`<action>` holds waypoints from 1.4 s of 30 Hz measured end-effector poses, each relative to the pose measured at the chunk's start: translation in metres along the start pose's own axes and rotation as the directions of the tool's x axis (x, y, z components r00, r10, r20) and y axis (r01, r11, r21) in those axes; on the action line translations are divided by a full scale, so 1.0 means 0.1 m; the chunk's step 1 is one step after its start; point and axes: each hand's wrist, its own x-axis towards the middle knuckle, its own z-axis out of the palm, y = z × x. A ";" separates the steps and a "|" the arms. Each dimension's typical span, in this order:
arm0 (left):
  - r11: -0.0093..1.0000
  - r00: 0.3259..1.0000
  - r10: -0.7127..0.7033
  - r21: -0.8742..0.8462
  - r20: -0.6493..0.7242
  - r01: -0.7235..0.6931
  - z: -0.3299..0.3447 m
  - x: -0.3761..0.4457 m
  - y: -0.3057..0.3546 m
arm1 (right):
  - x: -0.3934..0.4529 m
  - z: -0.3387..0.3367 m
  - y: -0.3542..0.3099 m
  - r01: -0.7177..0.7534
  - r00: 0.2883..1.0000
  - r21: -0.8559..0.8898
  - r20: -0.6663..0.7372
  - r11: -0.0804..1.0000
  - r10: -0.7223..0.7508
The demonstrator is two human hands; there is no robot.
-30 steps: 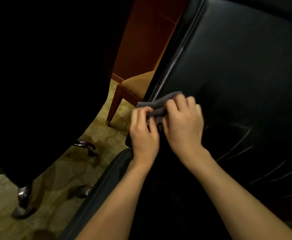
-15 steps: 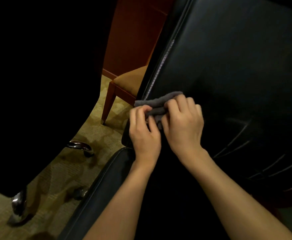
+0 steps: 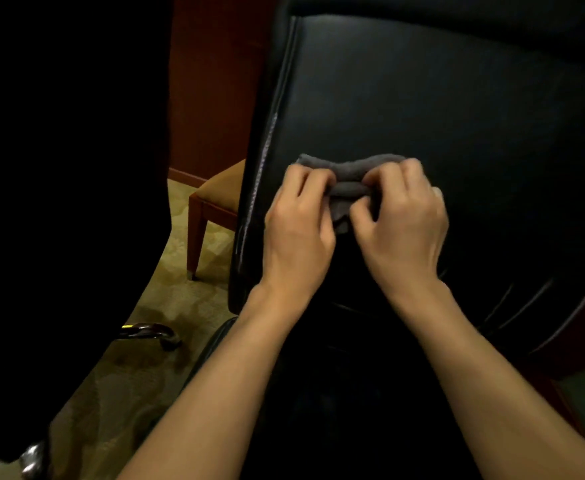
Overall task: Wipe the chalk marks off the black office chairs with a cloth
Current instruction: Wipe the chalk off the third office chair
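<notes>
Both hands, left [image 3: 298,226] and right [image 3: 402,216], grip bunched grey cloth [image 3: 348,183] against black chair [image 3: 457,98]; whitish marks along its left seam.

Dim light falling over patterned olive-gold carpet [image 3: 176,271], reddish-brown wood-panelled wall [image 3: 211,81] standing behind, tan-cushioned wooden side chair [image 3: 215,199] sitting against it

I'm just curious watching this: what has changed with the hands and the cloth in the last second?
The left hand and right hand drew apart, stretching the grey cloth between them. Both kept their grip on it, still in front of the black chair back.
</notes>
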 end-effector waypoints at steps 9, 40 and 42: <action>0.977 0.914 -0.092 0.215 0.394 0.006 -0.02 -0.76 -0.43 | -0.90 0.32 0.00 0.086 0.953 0.019 0.290 0.996 -0.087; 0.981 0.950 0.114 0.120 0.291 -0.154 0.21 -0.43 -0.38 | -0.72 0.32 0.10 -0.116 0.984 -0.047 0.132 0.992 0.122; 0.973 0.922 0.129 0.134 0.366 -0.190 0.16 -0.73 -0.58 | -1.04 0.40 0.04 -0.147 0.965 -0.028 0.216 0.989 0.150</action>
